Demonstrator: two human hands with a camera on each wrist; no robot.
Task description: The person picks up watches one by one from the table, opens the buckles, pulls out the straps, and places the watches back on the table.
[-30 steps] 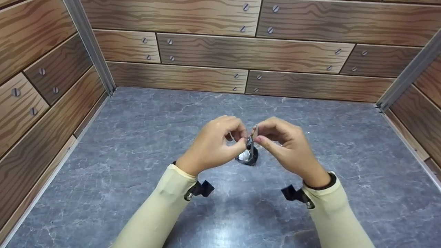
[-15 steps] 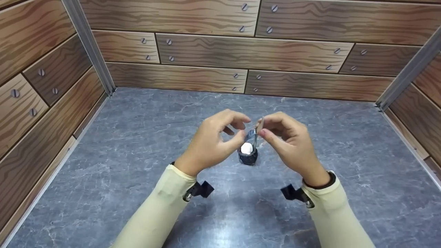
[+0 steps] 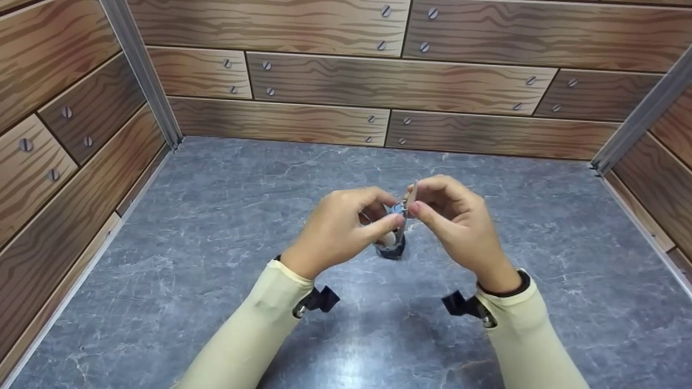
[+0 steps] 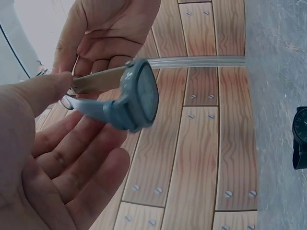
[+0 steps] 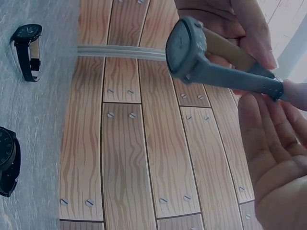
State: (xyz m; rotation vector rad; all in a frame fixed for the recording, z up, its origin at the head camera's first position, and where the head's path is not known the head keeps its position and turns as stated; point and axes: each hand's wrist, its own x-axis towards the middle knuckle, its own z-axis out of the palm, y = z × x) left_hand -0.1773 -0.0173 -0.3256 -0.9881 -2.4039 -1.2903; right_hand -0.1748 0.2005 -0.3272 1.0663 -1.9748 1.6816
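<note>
A wristwatch (image 5: pixel 184 50) with a blue-grey strap, beige inside, hangs between both hands, its case below the fingers. Its two strap ends meet at the fingertips, where the buckle is partly hidden. In the head view the right hand (image 3: pixel 459 227) pinches one strap end between thumb and index finger. My left hand (image 3: pixel 346 227) pinches the blue strap (image 3: pixel 397 208) close beside it. The left wrist view shows the case (image 4: pixel 141 96) blurred. Beneath the fingers in the head view is a dark rounded piece (image 3: pixel 391 250); whether it belongs to the held watch, I cannot tell.
A black watch (image 5: pixel 28 52) stands on the grey marbled table (image 5: pixel 43 143), and another dark watch (image 5: pixel 7 160) is cut off by the frame edge. Wood-patterned walls (image 3: pixel 324 81) enclose the table at the back and both sides.
The left hand, pinching near the strap end one second ago, opened its fingers half a second ago and now pinches the blue strap. The right hand has kept its pinch and shifted slightly right.
</note>
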